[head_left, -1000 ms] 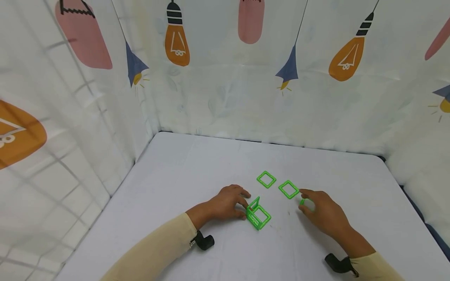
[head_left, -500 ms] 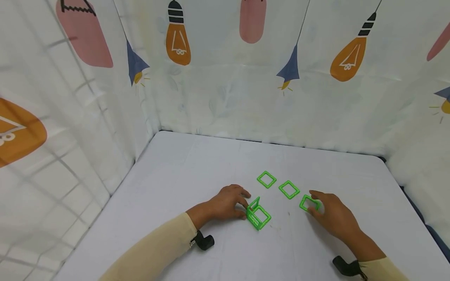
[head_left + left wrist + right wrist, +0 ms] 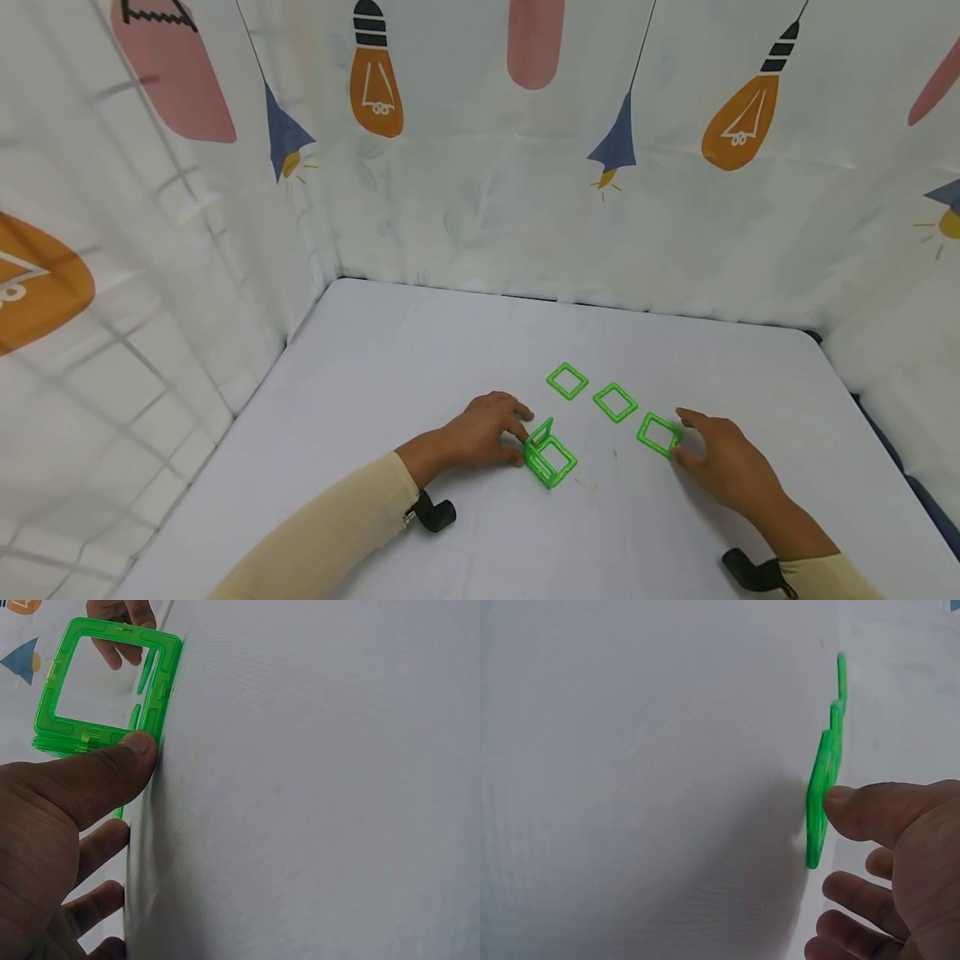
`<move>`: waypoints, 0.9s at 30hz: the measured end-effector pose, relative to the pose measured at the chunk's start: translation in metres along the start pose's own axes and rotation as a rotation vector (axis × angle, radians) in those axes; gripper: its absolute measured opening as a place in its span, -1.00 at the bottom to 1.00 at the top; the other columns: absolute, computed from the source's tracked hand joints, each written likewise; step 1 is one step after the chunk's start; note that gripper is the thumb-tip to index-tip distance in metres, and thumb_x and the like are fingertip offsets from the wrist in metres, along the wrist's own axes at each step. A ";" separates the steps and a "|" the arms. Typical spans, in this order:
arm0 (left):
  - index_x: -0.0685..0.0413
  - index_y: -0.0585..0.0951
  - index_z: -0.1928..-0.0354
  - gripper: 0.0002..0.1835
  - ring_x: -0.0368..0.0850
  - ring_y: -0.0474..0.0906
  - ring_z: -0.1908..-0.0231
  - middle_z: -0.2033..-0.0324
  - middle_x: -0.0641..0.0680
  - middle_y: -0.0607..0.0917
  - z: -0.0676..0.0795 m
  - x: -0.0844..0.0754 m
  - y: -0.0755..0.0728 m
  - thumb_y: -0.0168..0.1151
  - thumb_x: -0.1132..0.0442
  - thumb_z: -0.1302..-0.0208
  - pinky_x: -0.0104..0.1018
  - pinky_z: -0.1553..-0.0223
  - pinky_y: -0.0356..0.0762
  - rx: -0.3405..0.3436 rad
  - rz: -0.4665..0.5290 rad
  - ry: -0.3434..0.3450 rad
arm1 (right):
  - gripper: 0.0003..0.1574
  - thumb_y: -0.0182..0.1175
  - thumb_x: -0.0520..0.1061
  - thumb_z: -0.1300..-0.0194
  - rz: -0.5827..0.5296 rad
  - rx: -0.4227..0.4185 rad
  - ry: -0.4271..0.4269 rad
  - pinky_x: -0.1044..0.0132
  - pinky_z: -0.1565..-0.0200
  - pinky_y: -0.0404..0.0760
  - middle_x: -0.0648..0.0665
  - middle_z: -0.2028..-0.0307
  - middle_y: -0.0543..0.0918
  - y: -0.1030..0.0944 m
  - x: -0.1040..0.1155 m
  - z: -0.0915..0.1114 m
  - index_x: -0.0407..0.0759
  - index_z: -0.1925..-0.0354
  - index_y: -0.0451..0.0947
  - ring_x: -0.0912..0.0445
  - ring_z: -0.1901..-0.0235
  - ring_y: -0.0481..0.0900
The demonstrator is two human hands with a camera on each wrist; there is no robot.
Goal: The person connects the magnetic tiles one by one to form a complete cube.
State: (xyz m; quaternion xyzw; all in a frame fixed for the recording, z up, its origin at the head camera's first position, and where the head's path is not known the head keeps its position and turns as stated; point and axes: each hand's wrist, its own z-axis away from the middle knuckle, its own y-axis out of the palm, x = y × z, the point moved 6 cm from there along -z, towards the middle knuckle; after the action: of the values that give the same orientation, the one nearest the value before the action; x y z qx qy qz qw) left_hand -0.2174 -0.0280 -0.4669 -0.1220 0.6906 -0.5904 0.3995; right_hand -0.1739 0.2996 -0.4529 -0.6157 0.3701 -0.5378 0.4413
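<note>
In the head view my left hand [image 3: 483,432] holds the side of a small build of green magnetic tiles [image 3: 542,471], thumb and index finger at its left edge. One square frame lies flat there, with others upright along its sides. The left wrist view shows the thumb pressed on a lower corner of a square magnetic tile [image 3: 45,694], the index finger mostly hidden behind. My right hand [image 3: 731,462] is beside a single flat magnetic tile [image 3: 649,443], fingers spread and loosely bent. Its thumb tip overlaps that tile's edge in the right wrist view.
Two more green square tiles, a middle one [image 3: 616,418] and a farther one [image 3: 567,396], lie flat in a diagonal row with the right one. The white table [image 3: 420,350] ends at a printed curtain [image 3: 480,208] behind and at the left.
My right hand has carried a tile slightly right, set it flat at the end of the row, loosened its fingers and drawn away rightward. The left hand and its build have stayed put.
</note>
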 end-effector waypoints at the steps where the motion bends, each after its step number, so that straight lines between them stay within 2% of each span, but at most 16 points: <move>1: -0.20 0.82 0.08 -0.75 -0.09 0.34 -0.35 -0.21 -0.14 0.59 0.000 0.000 0.000 0.54 0.02 -0.20 -0.07 -0.39 0.26 0.000 0.000 -0.001 | -0.15 0.48 -0.11 -0.20 0.002 0.004 -0.001 -0.34 -0.05 0.52 -0.37 -0.15 0.62 0.001 -0.001 0.000 -0.37 -0.36 0.41 -0.39 -0.19 0.47; 9: -0.18 0.83 0.08 -0.75 -0.08 0.34 -0.35 -0.21 -0.14 0.59 0.000 0.000 0.000 0.54 0.02 -0.21 -0.07 -0.39 0.27 -0.002 0.007 0.004 | -0.12 0.51 -0.09 -0.18 0.000 0.032 -0.002 -0.31 -0.04 0.53 -0.37 -0.11 0.64 0.006 -0.006 -0.003 -0.42 -0.34 0.41 -0.39 -0.15 0.51; 19: -0.16 0.83 0.09 -0.75 -0.09 0.37 -0.34 -0.21 -0.13 0.60 0.001 -0.001 -0.001 0.55 0.03 -0.19 -0.10 -0.38 0.28 -0.016 0.005 0.007 | -0.12 0.54 -0.11 -0.14 -0.011 0.019 -0.009 -0.33 -0.05 0.51 -0.33 -0.05 0.67 0.006 -0.006 -0.005 -0.42 -0.32 0.43 -0.38 -0.14 0.49; 23: -0.16 0.83 0.09 -0.75 -0.08 0.37 -0.33 -0.20 -0.12 0.61 0.001 -0.002 -0.001 0.55 0.03 -0.19 -0.10 -0.38 0.29 -0.019 -0.002 0.014 | -0.11 0.55 -0.11 -0.11 0.002 0.000 -0.002 -0.34 -0.07 0.49 -0.38 -0.09 0.62 0.005 -0.005 -0.004 -0.40 -0.32 0.44 -0.40 -0.16 0.44; 27: -0.16 0.83 0.10 -0.75 -0.08 0.38 -0.33 -0.20 -0.12 0.61 0.001 -0.002 -0.001 0.55 0.03 -0.19 -0.11 -0.38 0.29 -0.019 -0.012 0.017 | -0.14 0.57 -0.12 -0.07 0.016 -0.026 -0.002 -0.31 -0.01 0.54 -0.45 -0.12 0.53 0.004 -0.003 -0.003 -0.36 -0.29 0.49 -0.39 -0.14 0.42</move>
State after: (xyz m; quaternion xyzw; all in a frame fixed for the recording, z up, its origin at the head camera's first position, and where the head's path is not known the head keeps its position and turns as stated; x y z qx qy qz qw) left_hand -0.2156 -0.0275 -0.4648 -0.1249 0.6988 -0.5874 0.3887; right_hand -0.1769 0.3008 -0.4572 -0.6191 0.3816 -0.5286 0.4377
